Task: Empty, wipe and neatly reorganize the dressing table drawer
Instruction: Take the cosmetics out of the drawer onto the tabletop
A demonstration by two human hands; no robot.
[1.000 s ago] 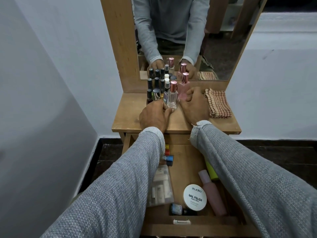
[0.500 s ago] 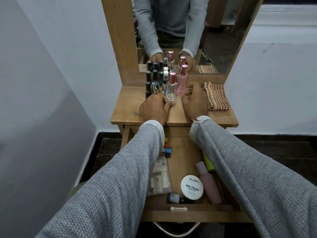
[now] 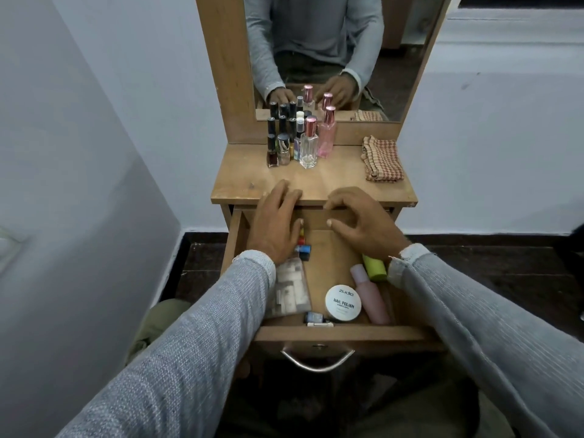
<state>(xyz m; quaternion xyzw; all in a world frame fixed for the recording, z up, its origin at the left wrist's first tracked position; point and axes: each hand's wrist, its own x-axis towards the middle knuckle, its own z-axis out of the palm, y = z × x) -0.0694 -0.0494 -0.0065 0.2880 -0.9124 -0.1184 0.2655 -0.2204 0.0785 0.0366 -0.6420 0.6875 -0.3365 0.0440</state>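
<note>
The wooden drawer (image 3: 344, 336) stands pulled out below the dressing table top (image 3: 316, 184). Inside lie a clear pouch (image 3: 292, 290), a white nail polish tin (image 3: 343, 303), a pink bottle (image 3: 371, 295), a green tube (image 3: 374, 267), a small dark bottle (image 3: 314, 318) and small coloured bottles (image 3: 302, 248). My left hand (image 3: 276, 226) hovers over the drawer's back left with fingers straight, holding nothing. My right hand (image 3: 360, 222) hovers over the back right, fingers loosely bent, holding nothing. A group of nail polish and perfume bottles (image 3: 300, 140) stands on the top by the mirror.
A folded checked cloth (image 3: 380, 159) lies at the table top's right. The mirror (image 3: 316, 55) rises behind the bottles. A metal handle (image 3: 317, 361) hangs on the drawer front. White walls close in on the left and behind; dark floor lies on both sides.
Both hands have let go of the bottles on the table top and drawn back toward me, down over the open drawer. The bottles stay grouped by the mirror.
</note>
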